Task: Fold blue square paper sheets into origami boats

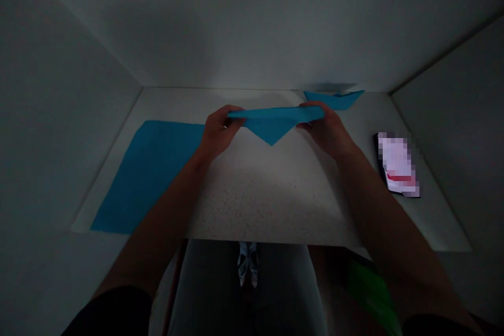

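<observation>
A piece of folded blue paper is held up between my hands above the middle of the table. It has a long straight band along its top and a triangular point hanging down. My left hand pinches the band's left end, thumb in front. At the right end, my right hand grips the paper with its fingers partly hidden behind it. Just behind my right hand sits a folded blue paper boat, near the back wall. Under and beside my left forearm lies a flat blue sheet of paper.
The pale table is walled in at the back, left and right. A phone with a lit, blurred screen lies at the right. Below the front edge are my legs and a green object.
</observation>
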{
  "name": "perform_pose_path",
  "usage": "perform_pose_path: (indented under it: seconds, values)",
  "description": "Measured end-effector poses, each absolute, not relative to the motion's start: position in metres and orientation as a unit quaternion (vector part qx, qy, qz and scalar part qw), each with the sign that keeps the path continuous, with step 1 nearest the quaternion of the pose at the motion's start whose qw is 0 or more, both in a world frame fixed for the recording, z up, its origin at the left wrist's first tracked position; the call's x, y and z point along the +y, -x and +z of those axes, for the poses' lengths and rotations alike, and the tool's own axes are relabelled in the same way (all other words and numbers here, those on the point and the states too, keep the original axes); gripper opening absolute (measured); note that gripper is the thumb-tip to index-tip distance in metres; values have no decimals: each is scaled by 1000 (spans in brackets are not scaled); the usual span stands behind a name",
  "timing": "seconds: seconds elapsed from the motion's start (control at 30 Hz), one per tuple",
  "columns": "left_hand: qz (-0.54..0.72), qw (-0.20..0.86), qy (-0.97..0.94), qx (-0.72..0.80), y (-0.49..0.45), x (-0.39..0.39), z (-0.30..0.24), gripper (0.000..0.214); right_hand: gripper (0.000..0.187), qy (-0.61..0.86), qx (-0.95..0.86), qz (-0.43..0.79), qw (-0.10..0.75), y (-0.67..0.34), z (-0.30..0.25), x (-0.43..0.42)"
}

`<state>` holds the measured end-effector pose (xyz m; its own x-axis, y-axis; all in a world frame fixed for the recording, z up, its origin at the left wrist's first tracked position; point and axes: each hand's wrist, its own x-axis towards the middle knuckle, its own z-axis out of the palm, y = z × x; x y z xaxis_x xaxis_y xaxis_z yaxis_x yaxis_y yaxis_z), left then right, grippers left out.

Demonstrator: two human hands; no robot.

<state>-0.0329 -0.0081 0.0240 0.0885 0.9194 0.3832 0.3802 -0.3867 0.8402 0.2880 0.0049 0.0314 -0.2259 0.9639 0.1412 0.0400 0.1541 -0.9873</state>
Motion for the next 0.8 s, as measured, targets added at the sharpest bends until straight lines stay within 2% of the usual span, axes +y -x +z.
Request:
perform_pose_path:
  seconds: [0.07,0.17,0.3,0.43,0.63,0.8]
  values:
    - [504,324,-647,472,31,-4,20,33,78,424,-619,479,455,-288,30,5]
    - [502,369,-633,459,30,-1,16,43,70,456,-634,443,439,-288,26,4]
    - [488,384,-630,467,31,3,10,37,59,472,-621,453,431,-287,24,3]
    - [482,362,-638,479,35,8,3,29,60,454,-632,477,409,-287,26,2]
    - [461,337,-658,491,39,6,6,39,56,448,-639,470,411,-288,22,4]
    - [448,355,-685,451,40,0,16,44,64,477,-623,451,425,-294,14,11]
